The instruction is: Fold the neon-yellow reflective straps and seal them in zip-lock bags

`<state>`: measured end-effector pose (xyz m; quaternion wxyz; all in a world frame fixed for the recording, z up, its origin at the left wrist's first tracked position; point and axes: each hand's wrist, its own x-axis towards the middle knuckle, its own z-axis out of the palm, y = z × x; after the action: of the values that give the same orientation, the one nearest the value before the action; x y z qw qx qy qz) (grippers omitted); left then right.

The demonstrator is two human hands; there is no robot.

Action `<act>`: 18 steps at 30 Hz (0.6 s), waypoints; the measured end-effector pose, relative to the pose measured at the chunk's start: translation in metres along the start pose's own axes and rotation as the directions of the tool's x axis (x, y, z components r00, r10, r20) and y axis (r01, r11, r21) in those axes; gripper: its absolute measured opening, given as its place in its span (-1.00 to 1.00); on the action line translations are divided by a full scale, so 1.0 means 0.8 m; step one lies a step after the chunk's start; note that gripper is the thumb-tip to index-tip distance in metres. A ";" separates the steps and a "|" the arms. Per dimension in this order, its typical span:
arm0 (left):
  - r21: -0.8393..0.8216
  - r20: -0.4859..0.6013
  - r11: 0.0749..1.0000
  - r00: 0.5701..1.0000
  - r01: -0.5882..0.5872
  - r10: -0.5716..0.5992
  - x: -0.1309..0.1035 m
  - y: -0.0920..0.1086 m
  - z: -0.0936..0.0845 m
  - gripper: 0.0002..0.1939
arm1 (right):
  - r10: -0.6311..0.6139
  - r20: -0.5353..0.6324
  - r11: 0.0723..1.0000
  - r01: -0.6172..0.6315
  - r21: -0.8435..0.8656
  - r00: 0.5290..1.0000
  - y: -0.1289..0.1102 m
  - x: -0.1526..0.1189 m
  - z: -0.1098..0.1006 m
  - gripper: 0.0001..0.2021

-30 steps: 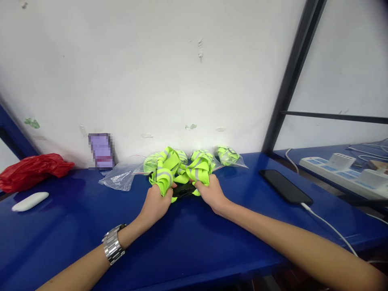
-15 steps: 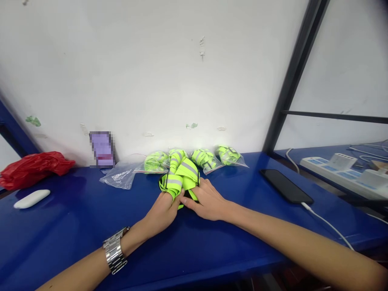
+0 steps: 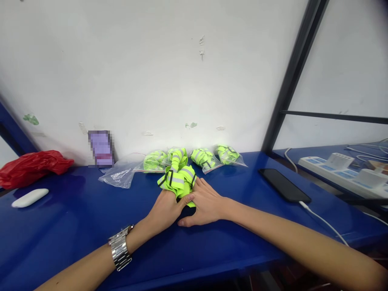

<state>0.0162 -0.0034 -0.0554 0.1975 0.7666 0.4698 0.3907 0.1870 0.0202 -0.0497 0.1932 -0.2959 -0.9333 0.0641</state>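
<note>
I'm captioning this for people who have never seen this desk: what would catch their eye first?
Probably the bright yellow-green strap bundle near the middle of the blue tabletop, with the left hand and right hand against it. Next, likely, the crumpled red plastic at the far left, and the black phone lying on the right, a white cable plugged in.

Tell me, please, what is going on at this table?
A person's left hand and right hand are around a bunched yellow-green strap on the blue table. Behind it, similar straps in clear bags lie near the wall, with a flattened clear bag to their left.
</note>
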 end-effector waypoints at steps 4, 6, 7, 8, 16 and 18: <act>0.126 0.143 0.977 0.977 -0.174 0.155 -0.002 -0.009 -0.004 -0.69 | -0.027 0.093 0.998 0.022 0.055 0.995 0.005 0.002 -0.008 -0.56; 0.166 0.205 0.965 0.965 -0.202 0.166 -0.003 -0.010 -0.006 -0.69 | -0.033 0.134 0.995 0.020 0.094 0.990 0.008 0.004 -0.013 -0.64; 0.172 0.209 0.967 0.966 -0.190 0.153 -0.003 -0.009 -0.006 -0.69 | -0.037 0.146 0.992 0.019 0.126 0.989 0.009 0.005 -0.016 -0.69; 0.166 0.194 0.972 0.972 -0.166 0.133 -0.002 -0.008 -0.006 -0.71 | -0.038 0.158 0.986 0.011 0.168 0.987 0.011 0.006 -0.018 -0.74; 0.124 0.047 0.991 0.998 -0.054 0.049 0.001 -0.007 0.003 -0.76 | 0.271 0.030 0.515 -0.171 0.840 0.962 0.028 0.014 0.001 -0.66; 0.044 0.039 0.998 0.998 -0.041 0.039 0.000 -0.011 0.004 -0.78 | 0.441 -0.044 0.414 -0.160 0.896 0.896 0.029 0.017 0.011 -0.59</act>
<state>0.0135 0.0009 -0.0631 0.1812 0.7873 0.4593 0.3693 0.1854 0.0469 -0.0590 0.4282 -0.3250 -0.6612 0.5232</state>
